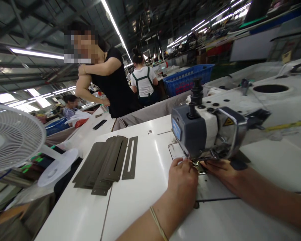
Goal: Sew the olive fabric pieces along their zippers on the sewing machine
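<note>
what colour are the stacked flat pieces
The stacked pieces are brownish grey, best seen in the head view.

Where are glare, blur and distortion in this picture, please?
Head view: glare streaks the white tabletop left of the sewing machine; head view: the right forearm looks soft; head view: the white fan looks stretched near the left edge.

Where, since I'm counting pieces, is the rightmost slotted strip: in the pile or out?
Out: the strip lies beside the pile, its whole outline visible, white table showing through its slot.
</note>
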A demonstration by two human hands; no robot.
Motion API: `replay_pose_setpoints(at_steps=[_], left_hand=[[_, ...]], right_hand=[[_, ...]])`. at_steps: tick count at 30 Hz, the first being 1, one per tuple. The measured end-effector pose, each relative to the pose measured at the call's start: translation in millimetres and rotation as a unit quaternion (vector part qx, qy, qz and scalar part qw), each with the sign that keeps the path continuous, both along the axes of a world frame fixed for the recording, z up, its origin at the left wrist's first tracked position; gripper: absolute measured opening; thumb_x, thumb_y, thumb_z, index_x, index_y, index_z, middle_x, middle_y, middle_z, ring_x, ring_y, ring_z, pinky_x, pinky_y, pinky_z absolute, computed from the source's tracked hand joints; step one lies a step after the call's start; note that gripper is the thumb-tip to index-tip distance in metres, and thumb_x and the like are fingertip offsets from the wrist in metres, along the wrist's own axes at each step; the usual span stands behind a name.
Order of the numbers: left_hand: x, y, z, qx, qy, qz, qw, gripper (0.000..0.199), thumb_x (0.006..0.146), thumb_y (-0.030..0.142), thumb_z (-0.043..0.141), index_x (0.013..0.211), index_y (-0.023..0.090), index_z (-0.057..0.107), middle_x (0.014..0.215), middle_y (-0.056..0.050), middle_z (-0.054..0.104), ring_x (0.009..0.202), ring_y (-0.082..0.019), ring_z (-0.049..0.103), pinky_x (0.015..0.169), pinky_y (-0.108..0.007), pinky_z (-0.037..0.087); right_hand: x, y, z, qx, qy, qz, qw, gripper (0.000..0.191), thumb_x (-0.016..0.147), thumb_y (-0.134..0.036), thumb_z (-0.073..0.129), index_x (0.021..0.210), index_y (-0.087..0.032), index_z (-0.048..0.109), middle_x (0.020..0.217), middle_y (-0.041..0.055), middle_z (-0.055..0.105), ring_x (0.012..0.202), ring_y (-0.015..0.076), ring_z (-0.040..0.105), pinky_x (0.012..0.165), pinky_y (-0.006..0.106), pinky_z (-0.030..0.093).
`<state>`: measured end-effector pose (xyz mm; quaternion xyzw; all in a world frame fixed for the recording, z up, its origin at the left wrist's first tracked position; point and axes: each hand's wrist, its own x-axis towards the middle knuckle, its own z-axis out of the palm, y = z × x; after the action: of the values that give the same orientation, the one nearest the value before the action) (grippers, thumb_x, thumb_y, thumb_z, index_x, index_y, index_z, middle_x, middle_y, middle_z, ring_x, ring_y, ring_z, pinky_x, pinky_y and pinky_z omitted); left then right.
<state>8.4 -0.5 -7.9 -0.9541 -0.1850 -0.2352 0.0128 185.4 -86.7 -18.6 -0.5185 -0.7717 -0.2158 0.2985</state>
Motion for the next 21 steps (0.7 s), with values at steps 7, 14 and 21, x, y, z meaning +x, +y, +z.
replay_pose_setpoints(at_steps=[7, 14, 21], left_hand=[[-1, 0, 1.5, -0.035, -0.033, -0.002, 0.999, 0.007, 0.092, 0.016, 0.06, 0.086, 0.017, 0.064, 0.094, -0.004, 0.071, 0.085, -0.017, 0.068, 0.095, -0.038, 0.05], [2, 3, -4.8, -0.012, -0.062, 0.009, 0.998, 0.006, 0.09, 0.015, 0.062, 0.085, 0.017, 0.064, 0.089, -0.004, 0.071, 0.079, -0.017, 0.068, 0.09, -0.036, 0.051], [-5, -12, 13.0, -0.002, -0.026, 0.052, 0.998, 0.012, 0.088, 0.024, 0.066, 0.081, 0.015, 0.061, 0.088, -0.007, 0.068, 0.08, -0.022, 0.065, 0.077, -0.039, 0.053]], right_hand=[[0, 2, 0.3, 0.016, 0.005, -0.001, 1.0, 0.038, 0.09, -0.003, 0.032, 0.096, -0.017, 0.068, 0.092, 0.0087, 0.071, 0.079, 0.0193, 0.069, 0.069, 0.027, 0.057], [-2, 5, 1.3, 0.005, 0.002, 0.003, 1.0, 0.037, 0.094, -0.007, 0.031, 0.099, -0.017, 0.066, 0.092, 0.0081, 0.071, 0.08, 0.0182, 0.069, 0.07, 0.027, 0.056], [33, -11, 17.4, 0.014, -0.052, -0.079, 0.995, 0.031, 0.096, -0.028, 0.037, 0.085, -0.018, 0.064, 0.084, 0.0114, 0.066, 0.077, 0.0251, 0.065, 0.066, 0.038, 0.055]])
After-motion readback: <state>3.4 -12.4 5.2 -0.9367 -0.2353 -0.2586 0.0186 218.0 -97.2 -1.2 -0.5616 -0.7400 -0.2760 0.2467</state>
